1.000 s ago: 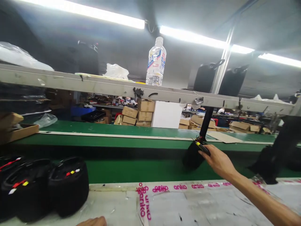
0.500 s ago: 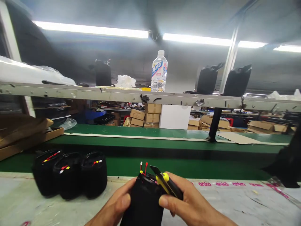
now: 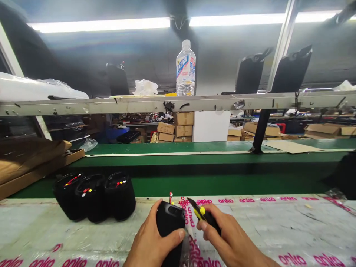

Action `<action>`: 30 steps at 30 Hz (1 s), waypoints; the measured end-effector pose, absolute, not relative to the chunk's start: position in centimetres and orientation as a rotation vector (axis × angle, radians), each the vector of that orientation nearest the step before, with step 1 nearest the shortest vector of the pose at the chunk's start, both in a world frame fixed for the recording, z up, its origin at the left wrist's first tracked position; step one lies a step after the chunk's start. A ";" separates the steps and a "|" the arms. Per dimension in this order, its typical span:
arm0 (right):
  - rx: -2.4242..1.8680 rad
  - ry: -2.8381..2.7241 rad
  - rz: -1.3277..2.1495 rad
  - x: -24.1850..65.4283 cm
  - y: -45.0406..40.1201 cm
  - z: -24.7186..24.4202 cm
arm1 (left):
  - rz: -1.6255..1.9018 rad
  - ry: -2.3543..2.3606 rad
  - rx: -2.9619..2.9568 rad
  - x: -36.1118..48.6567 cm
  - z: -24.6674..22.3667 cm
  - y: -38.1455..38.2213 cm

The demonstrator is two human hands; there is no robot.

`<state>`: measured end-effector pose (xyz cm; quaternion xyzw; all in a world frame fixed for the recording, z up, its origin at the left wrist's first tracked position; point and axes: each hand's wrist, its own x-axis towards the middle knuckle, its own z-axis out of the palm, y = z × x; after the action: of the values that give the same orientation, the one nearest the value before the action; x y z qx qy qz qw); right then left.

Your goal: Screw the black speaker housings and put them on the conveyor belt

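Note:
My left hand is wrapped round a black rounded housing, thumb on its near side. The housing is tilted, with a recessed slot near its top edge and a small red and white wire connector poking up behind it. To the right, my right hand grips a black and yellow utility knife, its dark blade pointing up and left. The blade is apart from the housing. Three similar black housings stand together at the left, with red wires and white and yellow connectors on top.
Plastic film with pink lettering covers the bench. Beyond it runs a green belt. A metal shelf rail crosses above, bearing a water bottle and more black housings. A cardboard box stands at left.
My right hand and the knife have come away from the housing to the right. My left hand alone now holds the housing, which has turned so its slotted part shows. The view has tilted down.

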<state>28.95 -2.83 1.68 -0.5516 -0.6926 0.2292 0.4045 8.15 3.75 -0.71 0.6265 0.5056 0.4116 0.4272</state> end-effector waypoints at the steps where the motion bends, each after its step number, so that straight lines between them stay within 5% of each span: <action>1: -1.383 -1.797 0.515 28.8 -3.0 1.5 | 1.001 1.297 1.603 8.3 -0.6 3.6; 18: -1.372 -1.824 0.533 28.6 -3.2 -0.5 | 0.897 1.459 1.817 9.5 0.1 2.0; 30: -1.320 -1.753 0.487 28.1 -2.4 -1.3 | 0.749 0.807 1.225 7.8 0.5 2.9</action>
<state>28.06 -2.39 -1.28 -0.5296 -0.7033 0.1953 0.4321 7.76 2.91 0.50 0.5455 0.3594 0.3337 0.6796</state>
